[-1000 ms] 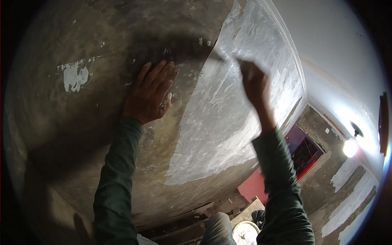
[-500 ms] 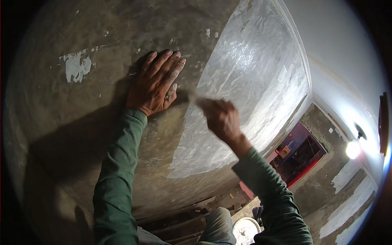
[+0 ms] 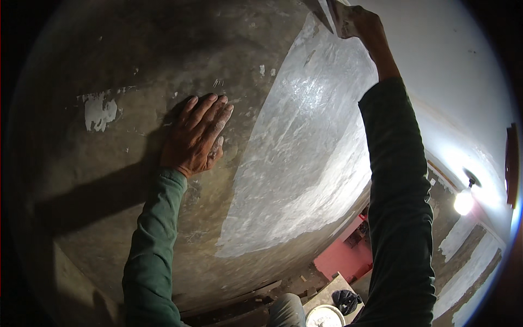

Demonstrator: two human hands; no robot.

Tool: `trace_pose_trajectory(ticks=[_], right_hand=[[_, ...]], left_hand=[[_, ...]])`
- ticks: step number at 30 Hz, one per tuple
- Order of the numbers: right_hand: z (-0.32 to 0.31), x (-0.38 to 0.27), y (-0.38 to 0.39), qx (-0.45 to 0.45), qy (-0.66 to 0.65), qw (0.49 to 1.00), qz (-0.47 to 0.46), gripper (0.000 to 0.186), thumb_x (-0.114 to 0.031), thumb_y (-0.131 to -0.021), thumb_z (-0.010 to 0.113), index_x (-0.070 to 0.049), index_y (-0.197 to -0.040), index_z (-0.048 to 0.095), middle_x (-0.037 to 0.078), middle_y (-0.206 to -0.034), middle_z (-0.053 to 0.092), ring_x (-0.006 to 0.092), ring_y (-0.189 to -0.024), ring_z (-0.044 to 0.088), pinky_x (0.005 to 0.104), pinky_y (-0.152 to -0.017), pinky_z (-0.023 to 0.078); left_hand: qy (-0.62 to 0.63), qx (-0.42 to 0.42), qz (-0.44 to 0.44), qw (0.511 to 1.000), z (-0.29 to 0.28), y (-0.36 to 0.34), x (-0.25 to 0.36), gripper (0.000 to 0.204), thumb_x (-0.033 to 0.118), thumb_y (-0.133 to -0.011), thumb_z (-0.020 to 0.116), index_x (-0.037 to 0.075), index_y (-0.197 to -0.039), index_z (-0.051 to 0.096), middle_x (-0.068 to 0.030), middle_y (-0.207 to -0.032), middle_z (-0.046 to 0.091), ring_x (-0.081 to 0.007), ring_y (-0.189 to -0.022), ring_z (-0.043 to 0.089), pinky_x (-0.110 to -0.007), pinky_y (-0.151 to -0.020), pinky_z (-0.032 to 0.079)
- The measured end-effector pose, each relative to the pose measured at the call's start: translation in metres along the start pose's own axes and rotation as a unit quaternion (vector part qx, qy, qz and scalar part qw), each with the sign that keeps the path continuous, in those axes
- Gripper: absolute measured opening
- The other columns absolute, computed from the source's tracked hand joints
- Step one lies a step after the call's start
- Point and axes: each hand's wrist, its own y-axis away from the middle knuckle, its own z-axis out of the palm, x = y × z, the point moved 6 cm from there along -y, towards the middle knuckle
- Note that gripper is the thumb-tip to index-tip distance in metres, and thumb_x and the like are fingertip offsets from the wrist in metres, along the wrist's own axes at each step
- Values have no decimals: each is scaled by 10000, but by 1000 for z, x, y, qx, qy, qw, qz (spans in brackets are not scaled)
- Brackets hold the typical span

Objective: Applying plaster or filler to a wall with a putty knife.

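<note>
My left hand [image 3: 196, 133] lies flat on the bare grey-brown wall [image 3: 109, 180], fingers stretched upward and the thumb out to the right. It holds nothing. At the top, near the junction of wall and ceiling, my right hand [image 3: 359, 24] grips a putty knife [image 3: 328, 15]. Its thin blade is against or very close to the wall, partly cut off by the view's edge. Between and below my hands spreads a pale, smooth band of putty [image 3: 294, 136], shiny near its upper part. A small whitish patch [image 3: 101, 111] marks the wall left of my left hand.
Below stands a bucket [image 3: 326, 307] with white material in it, on a light board [image 3: 339, 284] beside a black plastic bag [image 3: 346, 301]. A lit bulb [image 3: 464, 203] hangs at the right under the white ceiling [image 3: 452, 60]. Another wall [image 3: 463, 267] bears white streaks.
My right hand has swung from the putty band's left edge up to the ceiling line at the upper right. My left hand stays flat on the wall, sitting slightly lower in the view.
</note>
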Motion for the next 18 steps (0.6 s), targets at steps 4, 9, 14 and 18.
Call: trace_pose_trajectory(ticks=[4,9,14,18], right_hand=[[35,-35,7,9,322,937,-131,322,-295,-1007,510,-97,-1172,704,202,-1039,731,412,-1015,690,463,-852,562],[83,-85,94,42,245,967,63,239,-117,-927,586,-155,-1115,728,151,-1069,715,380,-989,708,477,-834,585],[81,-129,158,-43,79,993,-72,290,-69,-874,656,-136,-1144,739,120,-1111,730,331,-985,726,442,-864,589],[14,-49,104,43,66,980,185,315,-253,-915,666,-29,-1123,743,241,-1068,737,386,-1026,717,448,-892,571]], left_hand=[[-1,-8,-2,1000,2,-1,0,724,193,-859,612,126,-1555,422,-66,-1602,420,-250,-1509,349,-483,-1276,254],[-3,-1,5,1000,0,-2,0,737,204,-840,638,119,-1543,436,-75,-1588,443,-253,-1501,364,-489,-1274,262],[3,0,1,1000,1,4,-5,745,207,-828,651,110,-1536,441,-80,-1574,461,-266,-1491,382,-489,-1271,268],[-4,-16,1,1000,-3,1,-1,722,221,-856,630,107,-1541,435,-85,-1590,436,-262,-1502,358,-488,-1273,258]])
